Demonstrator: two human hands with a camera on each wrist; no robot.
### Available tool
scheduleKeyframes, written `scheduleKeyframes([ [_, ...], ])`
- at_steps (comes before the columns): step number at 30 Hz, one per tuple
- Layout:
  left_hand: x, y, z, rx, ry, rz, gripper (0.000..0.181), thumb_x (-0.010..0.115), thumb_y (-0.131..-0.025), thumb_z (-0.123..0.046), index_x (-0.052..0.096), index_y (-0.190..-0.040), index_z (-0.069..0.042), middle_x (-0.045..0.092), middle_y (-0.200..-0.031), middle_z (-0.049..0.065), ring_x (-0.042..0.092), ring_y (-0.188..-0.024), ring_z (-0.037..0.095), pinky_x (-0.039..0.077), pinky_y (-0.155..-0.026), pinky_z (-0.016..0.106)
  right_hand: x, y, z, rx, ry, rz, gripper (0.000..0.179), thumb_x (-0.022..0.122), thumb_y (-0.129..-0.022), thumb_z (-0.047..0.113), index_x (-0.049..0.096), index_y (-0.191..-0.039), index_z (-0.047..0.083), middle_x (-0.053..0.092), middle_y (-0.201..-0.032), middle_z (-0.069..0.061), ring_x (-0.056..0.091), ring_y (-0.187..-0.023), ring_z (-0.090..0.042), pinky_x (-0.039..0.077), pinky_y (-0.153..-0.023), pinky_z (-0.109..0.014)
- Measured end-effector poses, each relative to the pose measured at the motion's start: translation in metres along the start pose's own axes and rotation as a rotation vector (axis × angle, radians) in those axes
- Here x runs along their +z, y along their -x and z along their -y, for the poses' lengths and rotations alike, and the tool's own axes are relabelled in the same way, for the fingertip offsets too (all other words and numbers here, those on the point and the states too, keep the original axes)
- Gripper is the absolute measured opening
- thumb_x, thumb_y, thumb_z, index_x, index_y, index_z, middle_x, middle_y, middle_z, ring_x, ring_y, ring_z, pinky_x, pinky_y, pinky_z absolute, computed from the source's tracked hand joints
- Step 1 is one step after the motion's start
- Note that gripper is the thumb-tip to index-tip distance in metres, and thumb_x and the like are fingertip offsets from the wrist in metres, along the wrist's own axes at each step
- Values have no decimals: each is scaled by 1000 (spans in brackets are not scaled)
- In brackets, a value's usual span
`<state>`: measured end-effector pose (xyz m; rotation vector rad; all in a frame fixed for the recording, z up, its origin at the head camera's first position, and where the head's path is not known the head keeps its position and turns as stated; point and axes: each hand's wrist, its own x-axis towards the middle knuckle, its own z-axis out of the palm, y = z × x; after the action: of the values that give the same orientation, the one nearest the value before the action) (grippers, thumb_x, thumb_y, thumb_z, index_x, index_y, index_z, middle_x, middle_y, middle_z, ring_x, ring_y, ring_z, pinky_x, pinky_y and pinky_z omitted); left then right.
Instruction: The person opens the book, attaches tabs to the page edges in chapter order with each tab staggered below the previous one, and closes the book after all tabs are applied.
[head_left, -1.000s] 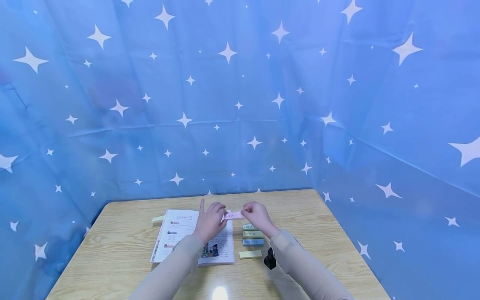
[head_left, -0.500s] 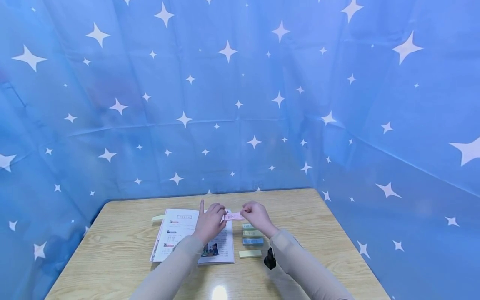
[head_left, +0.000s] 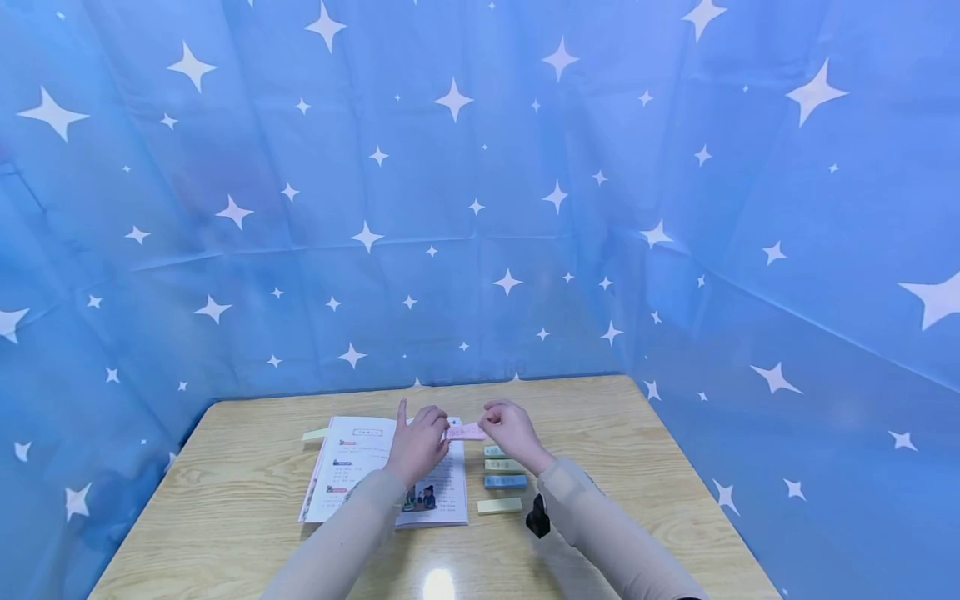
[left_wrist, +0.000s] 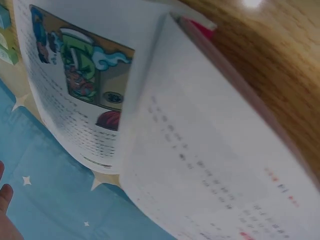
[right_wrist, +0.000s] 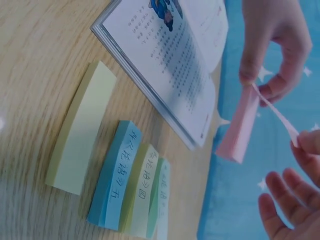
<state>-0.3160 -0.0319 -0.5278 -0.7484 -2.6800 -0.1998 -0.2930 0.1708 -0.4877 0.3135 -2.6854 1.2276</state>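
Observation:
Over the far right corner of an open book, my left hand grips one end of a pink sticky note pad. My right hand pinches the free end of the pad's top pink sheet, its other fingers spread below. That sheet lifts away from the pad at an angle, joined to it at the end under my left fingers. In the left wrist view the book's pages fill most of the picture, and a few fingertips show at the left edge.
Right of the book lie a blue pad, a yellow-green pad and a green pad, all with handwriting. A pale yellow pad lies nearer me. A pale green tab sticks out of the book's left side.
The head view has tilted slightly, so the scene sits a little higher. Both hands and the pink pad keep nearly the same places over the book.

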Motion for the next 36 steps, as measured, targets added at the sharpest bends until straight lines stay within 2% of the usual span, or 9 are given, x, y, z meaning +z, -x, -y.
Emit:
scheduleKeyframes([
  [3,-1,4,5,-25,10,-14,19,73,-86,-30,70,-100,-17,63,-116,-2,51,-121,19,1,-114,62,-2,-2,-1,-7,6,-15,32,61,-93,11,59,-61,8,65,-116,-13,58,-114,-28,50,-91,-47],
  [7,-2,8,9,-47,32,-27,19,73,-86,-30,71,-100,-17,64,-116,-2,52,-120,19,2,-113,63,-7,-5,-4,-4,3,-37,22,63,-92,11,68,-71,6,64,-117,-15,59,-109,-29,51,-89,-46],
  [10,-3,8,10,-47,46,-23,20,71,-87,-31,70,-102,-17,63,-117,-2,51,-122,19,1,-113,63,-10,-6,-5,7,-14,-47,17,63,-92,10,72,-79,3,63,-118,-17,60,-106,-30,51,-87,-47],
  [15,-6,10,6,-30,62,-20,20,71,-86,-31,70,-100,-18,62,-117,-3,50,-122,19,-1,-113,63,-18,-11,-6,24,-31,-63,19,64,-92,9,70,-75,4,64,-118,-18,60,-106,-31,51,-87,-48],
  [21,-11,20,-9,18,99,9,20,71,-86,-32,70,-99,-18,62,-120,-2,48,-126,20,4,-112,65,-27,-14,-5,62,-46,-58,14,63,-93,12,73,-87,3,63,-121,-19,62,-105,-32,53,-85,-47],
  [25,-13,27,-21,72,122,26,20,69,-88,-34,69,-101,-19,62,-122,-4,46,-128,20,5,-112,65,-31,-14,-7,118,-74,-61,15,64,-93,15,73,-95,4,62,-124,-17,61,-106,-31,53,-86,-46],
  [31,-14,38,-45,181,125,32,19,68,-87,-34,69,-99,-20,61,-123,-4,47,-128,19,9,-111,66,-32,-14,-11,152,-96,-72,13,64,-92,15,71,-92,3,64,-120,-16,62,-103,-30,54,-83,-44],
  [36,-10,51,-60,266,125,43,18,69,-85,-34,70,-97,-21,61,-121,-7,48,-125,17,13,-110,67,-29,-10,-14,196,-110,-60,13,64,-92,14,70,-93,3,64,-120,-16,61,-105,-29,53,-84,-44],
])
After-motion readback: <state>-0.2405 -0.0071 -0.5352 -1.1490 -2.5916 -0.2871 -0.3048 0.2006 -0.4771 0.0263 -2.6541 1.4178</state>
